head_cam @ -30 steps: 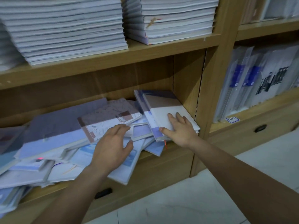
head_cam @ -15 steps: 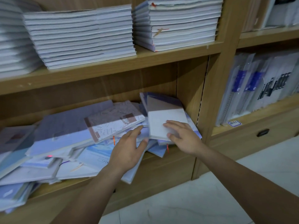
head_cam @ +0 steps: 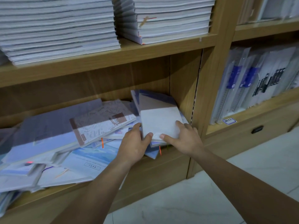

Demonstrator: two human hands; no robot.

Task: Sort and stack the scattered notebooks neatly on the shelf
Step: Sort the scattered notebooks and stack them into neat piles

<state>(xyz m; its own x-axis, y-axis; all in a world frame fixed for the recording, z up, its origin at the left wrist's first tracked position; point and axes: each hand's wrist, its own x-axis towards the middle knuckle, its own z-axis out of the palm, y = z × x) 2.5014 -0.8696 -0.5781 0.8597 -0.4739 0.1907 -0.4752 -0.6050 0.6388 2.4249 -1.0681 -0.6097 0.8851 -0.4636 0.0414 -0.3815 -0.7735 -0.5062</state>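
Note:
A white notebook [head_cam: 159, 121] with a brown top band lies on a small stack at the right end of the lower shelf [head_cam: 155, 160]. My left hand [head_cam: 135, 145] grips its near left corner, thumb on the cover. My right hand [head_cam: 184, 138] holds the near right corner, thumb and fingers on top. Blue notebooks [head_cam: 153, 153] stick out underneath. To the left, scattered notebooks sprawl in a messy heap: a patterned brown-and-white one [head_cam: 101, 122], a large lilac one [head_cam: 48, 131] and a pale blue one [head_cam: 90, 160].
The upper shelf [head_cam: 113, 57] carries two tall neat stacks of white notebooks [head_cam: 56, 28]. A wooden upright [head_cam: 208, 86] bounds the compartment on the right. Beyond it stand packaged stationery items [head_cam: 258, 81]. White tiled floor [head_cam: 210, 191] lies below.
My left hand moved right from the scattered pile onto the white notebook's left corner. My right hand shifted toward the near right corner, and both now hold the notebook.

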